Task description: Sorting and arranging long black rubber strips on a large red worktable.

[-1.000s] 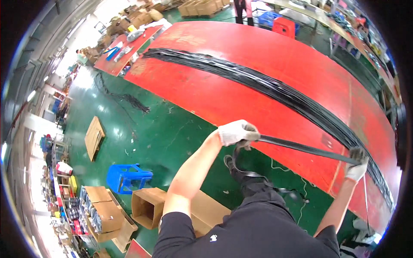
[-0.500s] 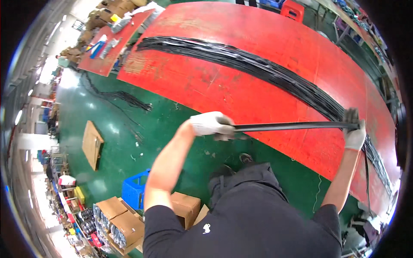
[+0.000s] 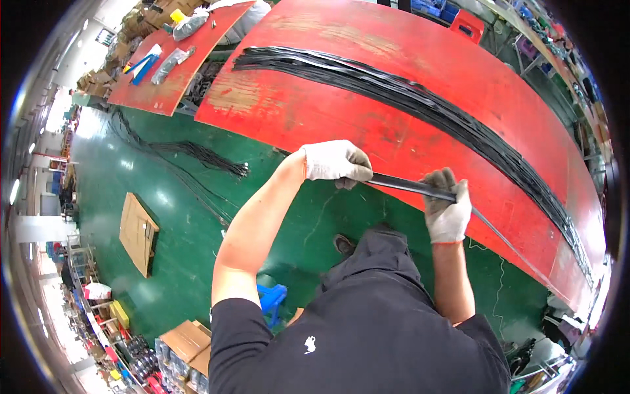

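**Hands on a black strip at the red table's edge**

Table first: the long red table (image 3: 420,85) fills the upper half of your view, curving away to the right, and a thick bundle of black strips (image 3: 420,102) runs along its length from upper left to the far right end. Beyond it to the left stands a smaller red bench (image 3: 172,79) with tools and bags on it. Below you the green floor (image 3: 164,217) carries a loose tangle of black cable (image 3: 197,154) and a flat cardboard sheet (image 3: 136,231).

Between your gloved hands runs a single black strip (image 3: 403,186) — it lies over the table's near edge and trails on to the right. Your left hand (image 3: 336,161) is clenched around its left end; your right hand (image 3: 447,207) grips it just beside — fingers closed over it.
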